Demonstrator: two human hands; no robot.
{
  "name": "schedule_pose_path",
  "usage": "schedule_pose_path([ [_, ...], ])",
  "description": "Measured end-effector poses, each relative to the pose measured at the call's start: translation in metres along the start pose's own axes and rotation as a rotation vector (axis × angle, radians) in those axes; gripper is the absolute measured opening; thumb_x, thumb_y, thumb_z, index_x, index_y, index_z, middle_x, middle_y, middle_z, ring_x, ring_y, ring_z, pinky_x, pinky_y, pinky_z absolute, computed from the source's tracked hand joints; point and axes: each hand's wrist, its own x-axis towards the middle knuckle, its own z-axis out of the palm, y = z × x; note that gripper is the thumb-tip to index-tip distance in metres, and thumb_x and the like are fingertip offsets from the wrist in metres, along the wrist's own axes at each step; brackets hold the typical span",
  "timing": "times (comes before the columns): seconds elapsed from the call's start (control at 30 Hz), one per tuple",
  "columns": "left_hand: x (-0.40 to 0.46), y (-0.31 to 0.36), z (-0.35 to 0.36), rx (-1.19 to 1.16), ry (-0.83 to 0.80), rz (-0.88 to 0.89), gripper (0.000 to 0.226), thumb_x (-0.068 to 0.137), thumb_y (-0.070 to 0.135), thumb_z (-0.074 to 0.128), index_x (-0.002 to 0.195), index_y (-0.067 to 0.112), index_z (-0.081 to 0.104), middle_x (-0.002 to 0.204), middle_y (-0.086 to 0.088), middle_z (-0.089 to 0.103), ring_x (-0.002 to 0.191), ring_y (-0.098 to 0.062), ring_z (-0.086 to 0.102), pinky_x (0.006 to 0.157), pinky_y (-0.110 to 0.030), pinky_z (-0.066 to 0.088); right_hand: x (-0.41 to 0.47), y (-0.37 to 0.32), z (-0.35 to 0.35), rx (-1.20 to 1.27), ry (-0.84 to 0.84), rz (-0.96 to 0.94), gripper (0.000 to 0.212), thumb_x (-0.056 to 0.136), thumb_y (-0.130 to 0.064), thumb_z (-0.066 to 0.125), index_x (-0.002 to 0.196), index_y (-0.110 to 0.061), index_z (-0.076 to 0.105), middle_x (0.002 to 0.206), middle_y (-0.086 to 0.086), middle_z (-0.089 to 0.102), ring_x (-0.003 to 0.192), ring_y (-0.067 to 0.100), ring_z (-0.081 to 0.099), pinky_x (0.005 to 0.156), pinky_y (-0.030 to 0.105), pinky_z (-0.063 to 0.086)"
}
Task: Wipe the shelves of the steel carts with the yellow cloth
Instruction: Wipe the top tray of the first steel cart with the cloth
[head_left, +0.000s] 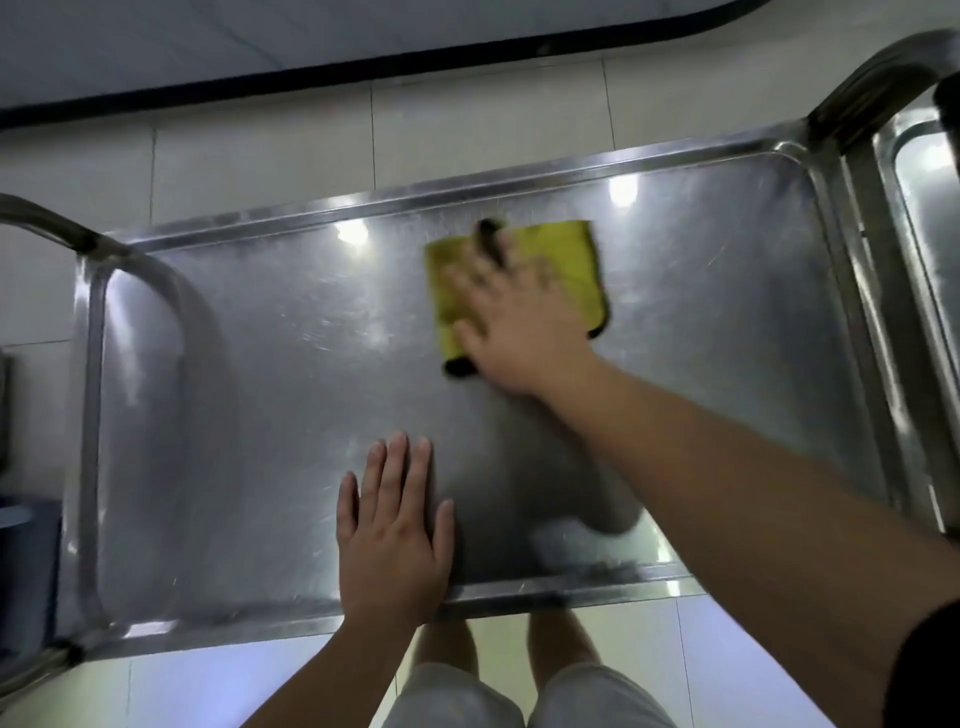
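Observation:
The top shelf (249, 395) of a steel cart fills the middle of the view, shiny and scratched, with a raised rim. A folded yellow cloth (563, 260) with dark edging lies flat on the shelf's far right part. My right hand (519, 332) presses flat on the cloth, fingers spread and blurred by motion. My left hand (392, 535) rests flat on the shelf near its front rim, fingers together, holding nothing.
A second steel cart (924, 208) stands against the right end. Curved handle tubes rise at the left (47, 223) and right (878, 73) ends. Pale floor tiles surround the cart; a dark baseboard (363, 67) runs along the far wall. My legs stand below the front rim.

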Motion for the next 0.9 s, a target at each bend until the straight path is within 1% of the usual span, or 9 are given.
schedule_pose_path([
  [0.07, 0.000, 0.001, -0.001, -0.001, 0.000, 0.008, 0.067, 0.106, 0.055, 0.022, 0.167, 0.029, 0.013, 0.175, 0.003, 0.009, 0.162, -0.018, 0.004, 0.129, -0.053, 0.010, 0.003, -0.021, 0.006, -0.069, -0.049, -0.246, 0.067, 0.100, -0.060, 0.034, 0.163, -0.039, 0.024, 0.173, -0.010, 0.014, 0.161, 0.025, 0.000, 0.126, 0.058, 0.008],
  [0.13, 0.001, 0.000, -0.002, -0.009, -0.005, 0.009, 0.068, 0.105, 0.057, 0.018, 0.167, 0.029, 0.013, 0.175, 0.003, 0.009, 0.162, -0.018, 0.004, 0.129, -0.051, 0.007, 0.017, -0.013, -0.001, -0.096, -0.057, -0.301, 0.067, 0.099, -0.063, 0.032, 0.162, -0.041, 0.024, 0.172, -0.012, 0.014, 0.161, 0.022, 0.000, 0.127, 0.056, 0.005],
  [0.2, 0.001, 0.000, -0.003, -0.015, -0.014, 0.005, 0.068, 0.105, 0.058, 0.017, 0.167, 0.030, 0.012, 0.175, 0.004, 0.009, 0.162, -0.018, 0.004, 0.129, -0.051, 0.007, 0.036, 0.015, -0.014, -0.088, -0.040, -0.195, 0.068, 0.099, -0.065, 0.030, 0.163, -0.043, 0.019, 0.173, -0.012, 0.012, 0.161, 0.023, -0.001, 0.127, 0.055, 0.004],
  [0.3, 0.002, -0.001, -0.002, -0.016, -0.023, 0.002, 0.068, 0.105, 0.057, 0.022, 0.167, 0.031, 0.010, 0.175, 0.005, 0.006, 0.162, -0.018, 0.002, 0.130, -0.052, 0.007, 0.057, 0.075, -0.040, -0.041, 0.012, 0.095, 0.068, 0.100, -0.066, 0.023, 0.164, -0.044, 0.008, 0.174, -0.010, 0.005, 0.160, 0.027, -0.007, 0.128, 0.055, 0.007],
  [0.47, 0.002, -0.001, -0.002, -0.014, -0.023, -0.004, 0.068, 0.105, 0.057, 0.021, 0.167, 0.031, 0.009, 0.175, 0.005, 0.007, 0.162, -0.018, 0.002, 0.129, -0.054, 0.009, 0.028, 0.213, -0.057, 0.024, 0.036, 0.458, 0.076, 0.098, -0.068, 0.016, 0.165, -0.035, 0.003, 0.175, -0.002, -0.001, 0.158, 0.036, -0.012, 0.128, 0.058, 0.002],
  [0.57, 0.002, 0.001, -0.003, -0.025, -0.014, -0.010, 0.068, 0.105, 0.059, 0.016, 0.167, 0.031, 0.010, 0.175, 0.004, 0.008, 0.162, -0.019, 0.003, 0.129, -0.055, 0.011, -0.018, 0.251, -0.055, 0.034, -0.002, 0.447, 0.077, 0.098, -0.070, 0.018, 0.165, -0.035, 0.003, 0.174, -0.003, -0.003, 0.158, 0.035, -0.014, 0.128, 0.057, 0.001],
  [0.67, 0.001, 0.001, -0.005, -0.043, -0.006, -0.006, 0.069, 0.105, 0.059, 0.015, 0.167, 0.030, 0.013, 0.175, 0.002, 0.011, 0.162, -0.020, 0.006, 0.129, -0.055, 0.010, -0.089, 0.236, -0.036, 0.098, 0.011, 0.390, 0.076, 0.097, -0.068, 0.023, 0.165, -0.035, 0.015, 0.174, -0.005, 0.005, 0.159, 0.033, -0.009, 0.129, 0.053, 0.001],
  [0.8, 0.001, 0.001, -0.005, -0.039, -0.020, -0.013, 0.070, 0.104, 0.061, 0.012, 0.167, 0.030, 0.012, 0.175, 0.002, 0.011, 0.162, -0.020, 0.005, 0.129, -0.054, 0.009, -0.233, 0.193, 0.018, 0.048, -0.015, 0.404, 0.071, 0.100, -0.061, 0.028, 0.164, -0.028, 0.028, 0.172, 0.000, 0.017, 0.160, 0.034, -0.003, 0.124, 0.063, 0.018],
  [0.9, 0.001, 0.003, -0.005, -0.046, -0.023, -0.014, 0.071, 0.104, 0.062, 0.009, 0.167, 0.029, 0.015, 0.174, 0.001, 0.014, 0.162, -0.021, 0.007, 0.128, -0.054, 0.010, -0.333, 0.159, 0.050, 0.008, -0.072, 0.410, 0.070, 0.103, -0.064, 0.021, 0.164, -0.029, 0.026, 0.173, -0.001, 0.017, 0.160, 0.034, -0.002, 0.118, 0.068, 0.028],
])
